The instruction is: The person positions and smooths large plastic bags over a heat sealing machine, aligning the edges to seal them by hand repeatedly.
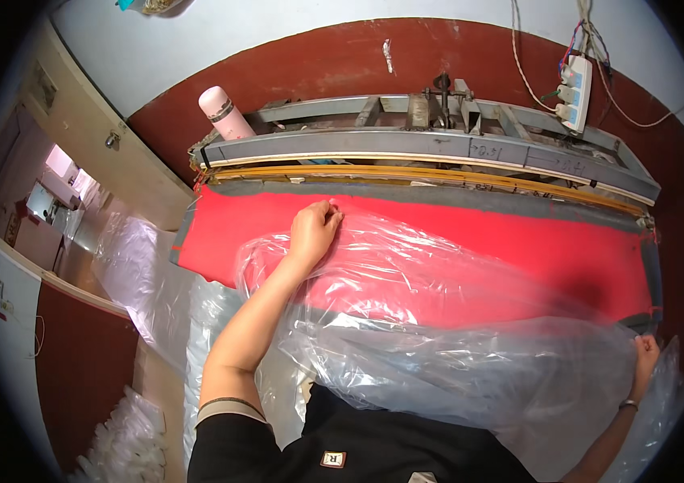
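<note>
A large sheet of clear plastic film (471, 362) lies partly over a red cloth-like surface (471, 233) with dark grey edges. My left hand (315, 232) is closed in a pinch on the film's upper edge, over the left half of the red surface. Out at the far right, my right hand (646, 358) grips the film near the red surface's lower right corner. Between the two hands the film stretches slantwise, wrinkled and shiny, and its lower part hangs in front of my body.
Behind the red surface runs a grey metal frame (438, 151) with a yellow strip (406, 175) along it. A pink bottle (225, 113) stands at its left end. A power strip (574, 94) with cables hangs on the wall. Bundled plastic (126, 439) lies lower left, near an open door (109, 121).
</note>
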Available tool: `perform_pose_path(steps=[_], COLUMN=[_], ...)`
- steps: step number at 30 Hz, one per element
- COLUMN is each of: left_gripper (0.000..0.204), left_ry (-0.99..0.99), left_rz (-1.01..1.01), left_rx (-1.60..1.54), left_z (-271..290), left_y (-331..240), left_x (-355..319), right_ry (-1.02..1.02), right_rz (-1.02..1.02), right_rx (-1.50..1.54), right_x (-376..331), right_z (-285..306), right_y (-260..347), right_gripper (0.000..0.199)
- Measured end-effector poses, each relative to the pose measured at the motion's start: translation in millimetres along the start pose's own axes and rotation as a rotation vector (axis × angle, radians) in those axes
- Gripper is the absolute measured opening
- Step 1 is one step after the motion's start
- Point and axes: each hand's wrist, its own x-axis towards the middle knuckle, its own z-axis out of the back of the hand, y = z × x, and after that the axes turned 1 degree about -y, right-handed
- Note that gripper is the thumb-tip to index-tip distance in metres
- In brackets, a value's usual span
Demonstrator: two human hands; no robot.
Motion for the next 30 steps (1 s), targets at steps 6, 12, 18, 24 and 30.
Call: perform_pose_path(steps=[6,12,18,24,30], left_gripper=[0.016,0.012,0.015,0.014,0.014], left_ry=[0.062,0.064,-0.375,-0.496,-0.515], left_rz=[0.221,0.169,0.245,0.423,0.342], left_rx=[-0.027,-0.027,-0.541,-0.534,-0.629], left_z=[-1.3,0.7,7.3,-16.1,-28.3], left_y=[0.3,3.4,24.7,73.4,103.3], left_x=[12.1,14.2,37.8,47.1,73.3], right_ry=[-0.072,-0.089,-0.261,-0.288,-0.321], right_rz=[0.015,0.098,0.078,0.106,0.214], right_rx=[0.018,-0.007,0.282,0.187,0.296], right_x=[4.7,51.6,131.8,178.0,204.3], right_z=[-2.4,-11.9,-66.1,-173.4,-202.6], right_y=[15.9,20.9,61.1,108.9,130.7], right_gripper=[0.018,0.021,0.022,0.022,0.022])
